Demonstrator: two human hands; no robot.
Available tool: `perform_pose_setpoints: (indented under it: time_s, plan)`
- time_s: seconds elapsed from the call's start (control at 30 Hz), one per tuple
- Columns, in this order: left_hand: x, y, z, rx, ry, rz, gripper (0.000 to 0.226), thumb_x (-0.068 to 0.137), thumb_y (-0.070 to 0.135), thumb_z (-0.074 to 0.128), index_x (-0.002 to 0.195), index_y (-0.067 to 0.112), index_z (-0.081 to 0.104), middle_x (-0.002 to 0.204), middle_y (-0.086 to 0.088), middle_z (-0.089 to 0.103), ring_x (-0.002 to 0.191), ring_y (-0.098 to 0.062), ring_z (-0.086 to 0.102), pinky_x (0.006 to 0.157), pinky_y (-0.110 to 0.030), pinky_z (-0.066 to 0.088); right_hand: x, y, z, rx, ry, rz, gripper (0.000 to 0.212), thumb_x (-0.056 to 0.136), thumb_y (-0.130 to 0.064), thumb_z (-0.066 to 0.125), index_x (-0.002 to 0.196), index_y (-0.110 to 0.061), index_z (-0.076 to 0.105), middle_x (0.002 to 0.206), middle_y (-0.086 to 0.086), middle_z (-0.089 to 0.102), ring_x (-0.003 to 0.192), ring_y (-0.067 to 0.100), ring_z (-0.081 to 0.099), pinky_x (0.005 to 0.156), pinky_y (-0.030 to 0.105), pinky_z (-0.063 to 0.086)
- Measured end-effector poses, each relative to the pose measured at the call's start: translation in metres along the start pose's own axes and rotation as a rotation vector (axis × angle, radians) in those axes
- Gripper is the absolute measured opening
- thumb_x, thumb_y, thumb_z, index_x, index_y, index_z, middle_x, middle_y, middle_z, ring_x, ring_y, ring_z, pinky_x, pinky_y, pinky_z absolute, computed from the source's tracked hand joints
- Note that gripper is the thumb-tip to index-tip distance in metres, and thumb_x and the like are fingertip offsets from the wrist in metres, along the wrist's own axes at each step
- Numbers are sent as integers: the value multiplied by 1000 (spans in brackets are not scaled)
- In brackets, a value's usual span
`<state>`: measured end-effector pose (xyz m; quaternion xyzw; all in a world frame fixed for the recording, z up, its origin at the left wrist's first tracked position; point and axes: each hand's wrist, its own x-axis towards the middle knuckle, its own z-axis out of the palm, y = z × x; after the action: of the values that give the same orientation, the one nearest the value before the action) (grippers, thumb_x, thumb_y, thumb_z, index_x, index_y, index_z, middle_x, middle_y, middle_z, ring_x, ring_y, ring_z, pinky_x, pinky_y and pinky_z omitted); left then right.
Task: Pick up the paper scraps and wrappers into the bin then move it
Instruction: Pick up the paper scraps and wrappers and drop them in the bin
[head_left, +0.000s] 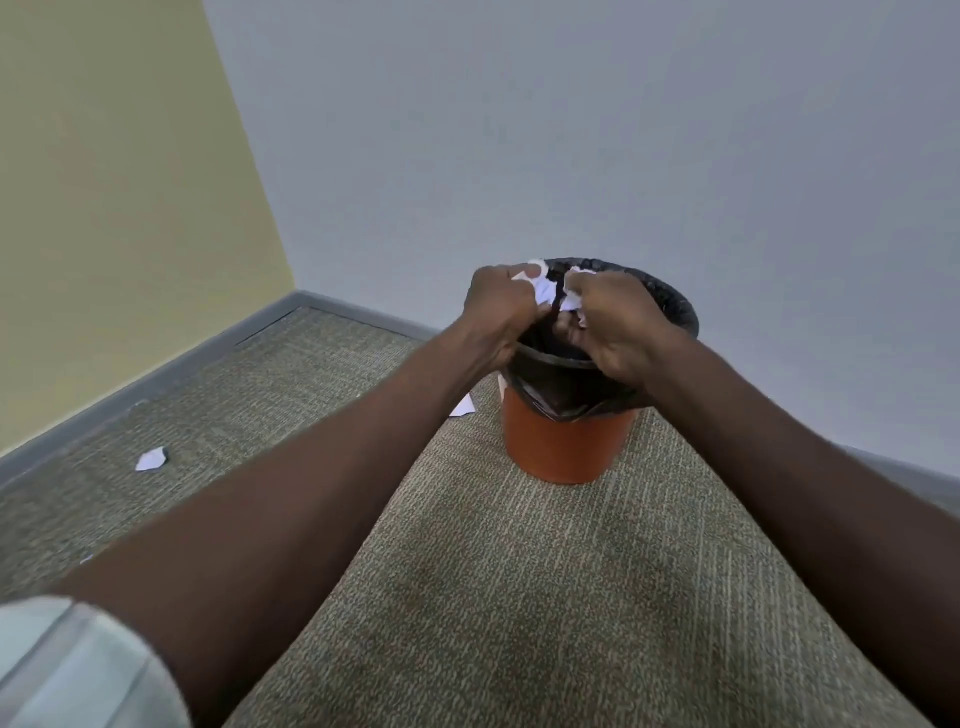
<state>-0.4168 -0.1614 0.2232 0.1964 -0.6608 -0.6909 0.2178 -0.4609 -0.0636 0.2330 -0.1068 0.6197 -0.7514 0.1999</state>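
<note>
Head view: both hands are held right over the mouth of the bin, so a drop looks to be what's being set up. The left hand is curled round a crumpled white paper wad, and the right hand is closed on a second white scrap, with the two bundles nearly touching above the opening. The orange bin is lined with a black bag folded over the rim, and it's stood on the carpet near the grey wall. What could go wrong: if the wads are let go too near the front rim, a piece could be bounced off the bag fold and dropped back on the carpet, and the loose liner could be dragged in if it's snagged by fingers. More is left to be collected anyway: one paper scrap is lying well off to the left near the baseboard, and another scrap is tucked just beside the bin's left side under the forearm. Plenty of open carpet is seen in front and to the left for the bin to be shifted; the wall behind and to the right is close.
</note>
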Motion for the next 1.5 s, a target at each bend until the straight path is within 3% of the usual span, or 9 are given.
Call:
perform_pose_setpoints:
  time_s: [0.23,0.3,0.47,0.67,0.8,0.9,1.17,1.27,1.5]
  plan:
    - [9,30,24,-23,-71,-147,13,99,11,47,88,10,54,85,-14,60,66,-24,55,74,-38,50,30,-26,-26,212,-48,292,22,96,-27,50,90,-7,57,83,9,59,76,20,60,64,33,58]
    - [11,32,24,-66,-123,-202,28,103,24,45,118,2,52,128,-25,55,105,-37,60,98,-52,45,34,-30,-32,166,20,284,29,95,-29,52,114,-7,52,112,14,58,101,28,59,82,45,55]
    - [22,18,7,-61,-160,-201,65,104,36,40,154,8,10,162,-15,7,149,-38,7,115,-60,21,38,-30,-35,130,98,209,53,95,-26,53,144,-20,34,160,7,12,145,37,17,101,59,43]
    - [18,-5,-26,-62,-101,-168,50,102,36,43,145,13,34,151,-18,35,134,-36,41,107,-45,42,38,-18,-29,140,69,199,34,94,-20,55,127,-14,48,154,9,26,138,35,34,99,55,45]
    - [8,-25,-51,-58,-37,-171,15,102,28,44,100,17,53,115,-10,56,104,-24,56,92,-36,49,35,-11,-13,29,56,149,42,95,-19,57,133,-7,44,144,22,36,124,38,47,97,43,51]
    - [3,-49,-74,31,26,-167,43,103,33,40,140,10,41,143,-14,44,128,-28,46,103,-39,43,29,-5,1,-97,-1,75,29,93,-18,59,118,-4,53,124,33,49,112,35,57,88,36,57]
    - [-23,-129,-138,425,172,-159,50,102,36,39,148,16,33,149,-10,42,131,-26,45,109,-44,36,0,30,49,-451,-218,-182,17,75,-11,52,63,-22,49,56,-6,48,47,14,45,49,30,38]
    - [-38,-164,-156,604,173,-126,52,102,29,43,148,7,32,151,-15,40,137,-30,40,112,-41,32,-4,55,61,-682,-261,-224,5,81,-15,59,83,-18,58,73,0,64,65,23,69,66,38,59]
    - [-68,-238,-186,984,78,-261,71,94,25,55,153,8,18,155,-28,22,145,-40,21,118,-46,22,-11,118,78,-1235,-572,-212,8,84,-23,65,88,-16,64,82,-4,61,81,19,62,72,26,49]
